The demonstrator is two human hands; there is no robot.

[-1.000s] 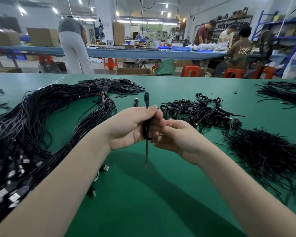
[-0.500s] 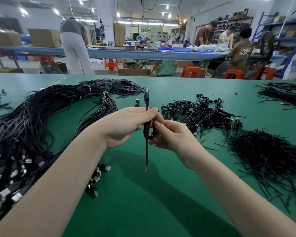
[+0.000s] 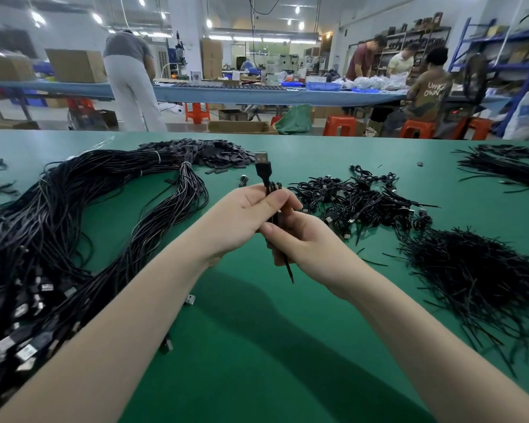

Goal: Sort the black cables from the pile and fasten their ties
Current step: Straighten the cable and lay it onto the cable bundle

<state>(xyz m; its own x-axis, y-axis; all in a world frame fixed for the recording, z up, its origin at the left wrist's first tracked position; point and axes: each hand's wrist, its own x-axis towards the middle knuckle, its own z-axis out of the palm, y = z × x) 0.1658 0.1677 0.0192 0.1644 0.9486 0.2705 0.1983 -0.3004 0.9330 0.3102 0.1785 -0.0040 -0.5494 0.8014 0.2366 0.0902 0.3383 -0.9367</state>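
— Where is the cable?

— At the centre of the frame, the black cable (image 3: 269, 190) is folded into a short bundle and stands upright between both hands, its USB plug (image 3: 262, 158) sticking up above the fingers. A thin tie end (image 3: 288, 270) hangs below them.

— Who grips what?

— The left hand (image 3: 242, 221) curls round the bundle's upper part, thumb across the front; the right hand (image 3: 306, 242) pinches it just beneath, and the two hands touch.

— And around them?

— A big pile of long cables (image 3: 74, 227) fills the left of the green worktop (image 3: 257, 346). Small coiled cables (image 3: 355, 199) lie right of centre, just behind the right hand. A heap of loose ties (image 3: 477, 276) sits at the right edge. Nothing covers the held cable but the fingers themselves.

— The arms?

— Both forearms reach in from the lower corners and meet in the middle, raised above the worktop.
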